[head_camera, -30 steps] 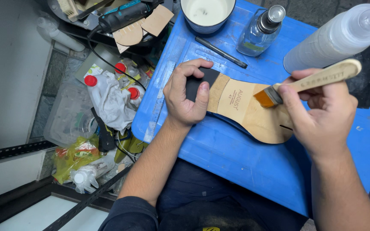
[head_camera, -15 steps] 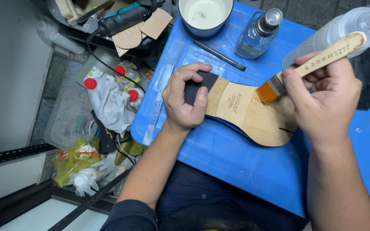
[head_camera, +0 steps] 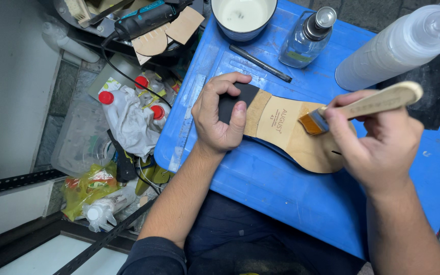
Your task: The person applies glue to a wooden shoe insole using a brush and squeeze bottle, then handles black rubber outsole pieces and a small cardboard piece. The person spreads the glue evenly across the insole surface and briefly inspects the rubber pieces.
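On the blue table (head_camera: 281, 198), under both your hands, the tan leather sole (head_camera: 286, 127) lies flat with its black heel end toward your left. Your left hand (head_camera: 220, 114) comes in from below, wrist straight, fingers arched and thumb pressing down, pinning that heel end rather than wrapping it. Your right hand (head_camera: 383, 147) is curled tight around the wooden-handled brush (head_camera: 362, 104), handle angled up and away, bristles touching the sole's middle. Just beyond your right knuckles is a big white squeeze bottle (head_camera: 398, 46); past your left fingers are a white-filled bowl (head_camera: 243, 18), a small glass bottle (head_camera: 306, 40) and a black pen (head_camera: 260, 63).
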